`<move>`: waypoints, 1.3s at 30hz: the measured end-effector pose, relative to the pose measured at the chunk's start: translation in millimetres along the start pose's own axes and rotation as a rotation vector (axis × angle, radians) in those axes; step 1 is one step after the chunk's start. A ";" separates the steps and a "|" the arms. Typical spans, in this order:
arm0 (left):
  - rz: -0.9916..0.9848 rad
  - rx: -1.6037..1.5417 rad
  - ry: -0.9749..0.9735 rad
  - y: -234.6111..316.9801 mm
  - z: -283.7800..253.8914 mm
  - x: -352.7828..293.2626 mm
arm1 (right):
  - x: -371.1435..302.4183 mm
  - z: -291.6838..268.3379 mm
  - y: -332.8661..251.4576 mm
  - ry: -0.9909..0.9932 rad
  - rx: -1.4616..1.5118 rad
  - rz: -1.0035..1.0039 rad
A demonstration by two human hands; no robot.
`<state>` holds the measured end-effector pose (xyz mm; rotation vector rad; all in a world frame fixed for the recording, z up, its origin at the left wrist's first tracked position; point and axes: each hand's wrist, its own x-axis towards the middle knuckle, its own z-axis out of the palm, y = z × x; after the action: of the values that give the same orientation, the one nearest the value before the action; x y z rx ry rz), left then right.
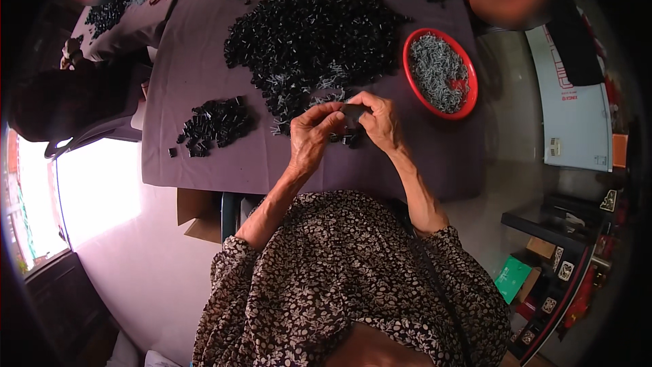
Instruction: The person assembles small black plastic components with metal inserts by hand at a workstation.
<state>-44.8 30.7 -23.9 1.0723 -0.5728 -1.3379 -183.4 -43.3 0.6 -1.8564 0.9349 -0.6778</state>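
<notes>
Above the near part of the cloth-covered table, my left hand and my right hand meet fingertip to fingertip. Between them is a small flat black piece, pinched by the right thumb and fingers. My left thumb and forefinger are pressed together at its left edge; whether they grip the piece or something tiny is hidden. Just beyond the hands lie loose grey screw-like pieces at the edge of a big heap of small black parts. A few black parts lie below my fingers.
Right of my hands stands a red basin full of grey screw-like pieces with a red scoop-like thing inside. A smaller pile of black parts lies left on the purple cloth. Other people sit at the far right and left. A cardboard box stands under the table.
</notes>
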 end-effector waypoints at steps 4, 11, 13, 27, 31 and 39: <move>0.030 -0.069 0.002 3.4 -11.6 7.2 | 18.2 -19.9 11.4 0.088 -0.079 -0.006; 0.054 -0.056 0.046 6.7 -22.9 4.1 | 16.9 -11.2 37.2 0.015 -0.499 -0.132; 0.044 -0.053 0.058 5.7 -27.0 1.9 | 12.7 -2.1 28.2 0.022 -0.566 -0.152; 0.037 -0.386 -0.193 18.7 -19.9 0.0 | 12.7 -11.6 -30.3 -0.049 -0.011 -0.065; 0.054 -0.344 -0.191 20.9 -15.6 0.9 | 15.2 -10.0 -40.6 -0.092 0.198 -0.073; 0.084 -0.118 -0.142 29.6 -14.1 -2.4 | 14.6 -8.8 -46.8 -0.135 0.129 -0.108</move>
<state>-18.9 33.8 -4.0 0.8532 -0.6284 -1.3641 -167.0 -46.1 47.5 -1.8232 0.6919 -0.6540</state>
